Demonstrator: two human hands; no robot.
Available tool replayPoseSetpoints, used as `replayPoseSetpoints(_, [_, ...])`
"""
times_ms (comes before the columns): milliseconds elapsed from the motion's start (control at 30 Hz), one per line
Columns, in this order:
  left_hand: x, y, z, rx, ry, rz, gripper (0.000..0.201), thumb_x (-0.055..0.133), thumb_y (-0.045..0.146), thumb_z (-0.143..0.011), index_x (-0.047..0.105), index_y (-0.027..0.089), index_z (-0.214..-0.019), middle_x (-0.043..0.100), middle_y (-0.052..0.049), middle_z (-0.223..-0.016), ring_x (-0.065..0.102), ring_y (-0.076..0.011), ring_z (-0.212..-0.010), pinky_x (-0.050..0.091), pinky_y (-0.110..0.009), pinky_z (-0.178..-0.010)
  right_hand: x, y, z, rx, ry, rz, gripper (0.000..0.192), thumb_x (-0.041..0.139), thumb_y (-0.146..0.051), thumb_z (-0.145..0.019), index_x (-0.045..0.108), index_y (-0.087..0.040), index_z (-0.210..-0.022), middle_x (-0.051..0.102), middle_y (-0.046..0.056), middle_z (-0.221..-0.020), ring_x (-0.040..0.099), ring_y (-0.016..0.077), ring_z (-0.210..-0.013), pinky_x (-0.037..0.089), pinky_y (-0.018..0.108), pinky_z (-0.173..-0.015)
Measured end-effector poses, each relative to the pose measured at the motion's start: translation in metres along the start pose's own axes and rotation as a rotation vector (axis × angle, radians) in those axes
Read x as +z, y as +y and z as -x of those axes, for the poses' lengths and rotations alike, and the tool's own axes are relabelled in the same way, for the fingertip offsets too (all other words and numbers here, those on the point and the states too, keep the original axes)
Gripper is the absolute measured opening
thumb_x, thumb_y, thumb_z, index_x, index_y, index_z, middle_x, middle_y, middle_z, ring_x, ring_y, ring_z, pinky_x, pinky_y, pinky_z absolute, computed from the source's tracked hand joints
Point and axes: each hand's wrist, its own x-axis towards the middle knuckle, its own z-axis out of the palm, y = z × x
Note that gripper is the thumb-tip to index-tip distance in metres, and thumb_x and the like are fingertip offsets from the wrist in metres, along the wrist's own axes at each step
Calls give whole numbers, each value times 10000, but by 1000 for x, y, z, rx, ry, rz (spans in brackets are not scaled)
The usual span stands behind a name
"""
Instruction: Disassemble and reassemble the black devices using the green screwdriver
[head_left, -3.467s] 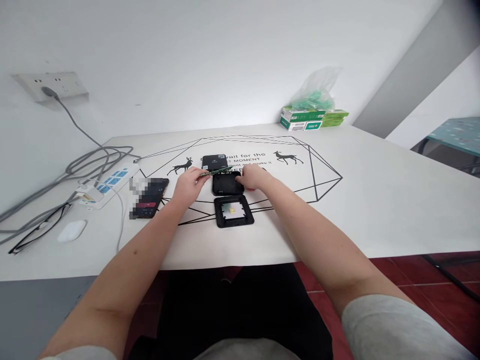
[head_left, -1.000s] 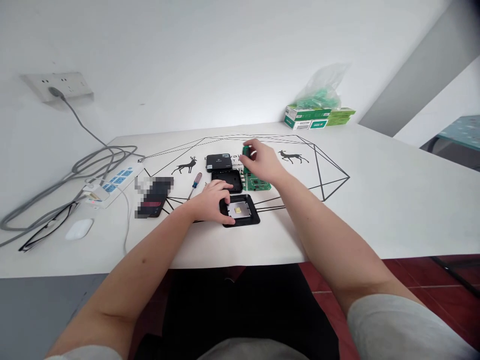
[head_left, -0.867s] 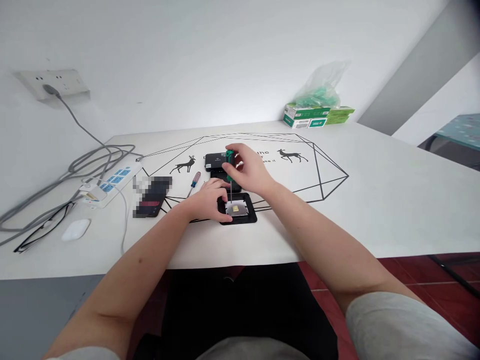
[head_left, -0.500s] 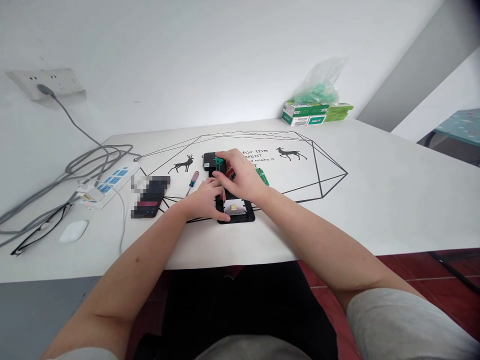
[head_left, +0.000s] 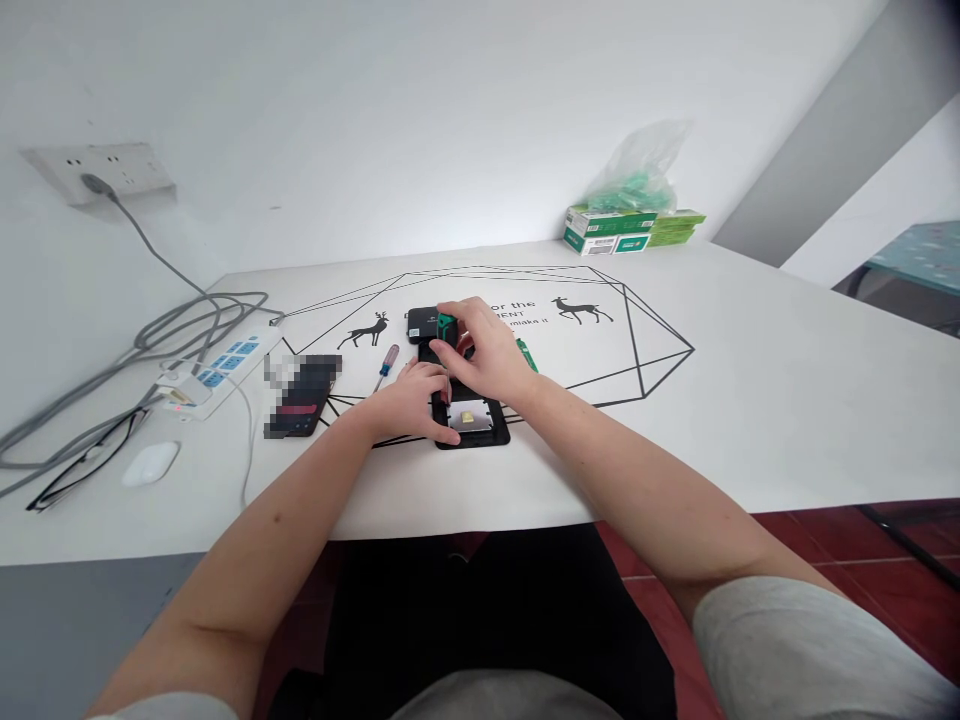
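Black plastic case half (head_left: 480,432), square, open side up, near the front of the white table (head_left: 750,400); a silver plate with a small yellow patch sits inside it. I log my left hand (head_left: 409,400) laid on the case's left edge, fingers curled over the rim, pinning it flat. My right hand (head_left: 487,355) is closed round a green-handled screwdriver (head_left: 447,326), held upright with the shaft pointing down into the case's far left corner; the tip itself is hidden behind my fingers.

Nearby items:
- second black case piece (head_left: 421,322), just behind the hands
- green circuit board (head_left: 526,354), edge showing past my right wrist
- red-and-blue screwdriver (head_left: 388,360), lying loose to the left
- phone (head_left: 300,400), power strip (head_left: 217,368), white mouse (head_left: 150,463), glasses (head_left: 67,480), further left
- green boxes (head_left: 622,235) at the far edge

Risk, as I judge it: the driver could skip off the screw head and gouge the plate if it tilts, since I cannot see the tip seated. A loosened screw may roll away, and my right forearm could sweep the board.
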Motion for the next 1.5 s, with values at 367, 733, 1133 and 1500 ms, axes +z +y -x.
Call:
replayPoseSetpoints(367, [2, -5, 0, 1, 0, 24, 509, 1018, 552, -662, 703, 260, -936, 619, -126, -1448, 441, -437, -1507, 481, -598, -1213, -1, -4, 0, -1, -14, -6, 369, 631, -318, -1025, 578, -241, -1382, 690, 126, -1185, 697, 292, -1081, 688, 503, -888])
replayPoseSetpoints(733, [1, -4, 0, -2, 5, 24, 522, 1027, 551, -652, 703, 256, -936, 633, -129, -1398, 477, -440, -1454, 499, -598, -1181, 0, -2, 1, -11, 8, 3, 375, 632, -338, -1039, 563, -254, -1397, 686, 122, -1206, 677, 294, -1128, 682, 493, -895])
replayPoseSetpoints(1133, [-4, -2, -2, 0, -37, -14, 674, 1002, 642, -645, 717, 262, -1124, 643, -106, -1357, 447, -443, -1475, 428, -590, -1243, 4, 7, -7, 223, 128, -515, 438, 870, -637, -865, 695, -269, -1026, 589, -3, -907, 579, 163, -810, 541, 309, -655])
replayPoseSetpoints(1500, [-2, -23, -5, 0, -7, -53, 965, 940, 737, -720, 648, 233, -1489, 512, -177, -1629, 359, -498, -1583, 300, -690, -1315, -14, 2, -14, 403, -142, -980, 402, 883, -571, -872, 786, -251, -1096, 751, 21, -967, 715, 173, -879, 635, 310, -717])
